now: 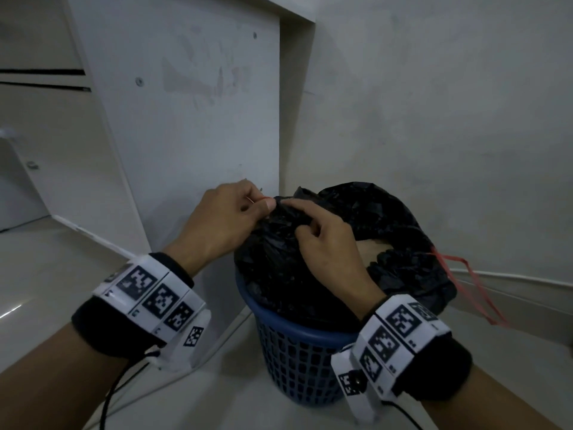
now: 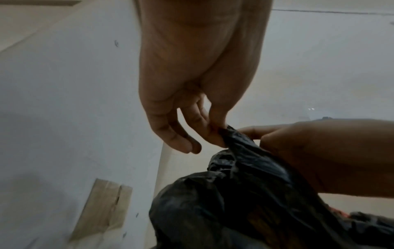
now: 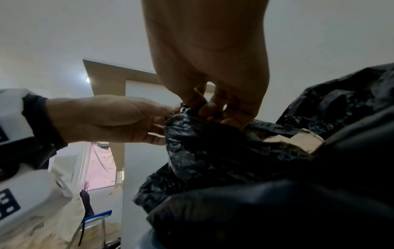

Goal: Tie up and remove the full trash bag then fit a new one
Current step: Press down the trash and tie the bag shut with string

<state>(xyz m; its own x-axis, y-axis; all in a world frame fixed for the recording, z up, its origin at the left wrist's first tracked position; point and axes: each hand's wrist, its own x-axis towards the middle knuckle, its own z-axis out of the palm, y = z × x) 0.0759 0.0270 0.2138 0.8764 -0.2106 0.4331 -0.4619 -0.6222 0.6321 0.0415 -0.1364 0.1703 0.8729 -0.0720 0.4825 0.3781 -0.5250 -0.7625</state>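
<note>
A full black trash bag (image 1: 279, 268) sits in a blue lattice bin (image 1: 297, 361) on the floor. Its mouth is still open at the right, with brown cardboard (image 1: 370, 248) showing inside. My left hand (image 1: 226, 212) pinches the gathered left edge of the bag (image 2: 234, 141) together with a thin red drawstring (image 1: 263, 198). My right hand (image 1: 319, 240) pinches the same bunched plastic (image 3: 192, 121) just beside it. A loop of red drawstring (image 1: 468, 283) hangs out of the bag's right edge.
A white cabinet panel (image 1: 186, 119) stands right behind and left of the bin. A plain wall (image 1: 434, 119) closes off the right. Pale floor (image 1: 46, 274) spreads to the left. Cables run from both wrist bands.
</note>
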